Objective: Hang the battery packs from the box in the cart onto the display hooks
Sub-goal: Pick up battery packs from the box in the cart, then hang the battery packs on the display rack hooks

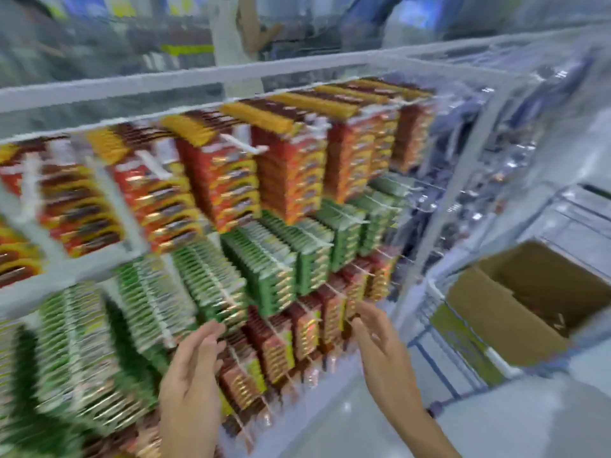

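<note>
We see our left hand (193,368) released, fingers straight and together, holding nothing, its fingertips just beside the lowest row of red battery packs (281,345). Our right hand (380,348) is also empty, fingers loosely bent, its tips near the right end of that same row (the blur hides whether they touch). Above hang green battery packs (264,269), then orange battery packs (287,166) on white display hooks (243,145). To the right, well apart from both hands, the open cardboard box (489,312) sits in the cart (429,355); its contents are too blurred to tell.
</note>
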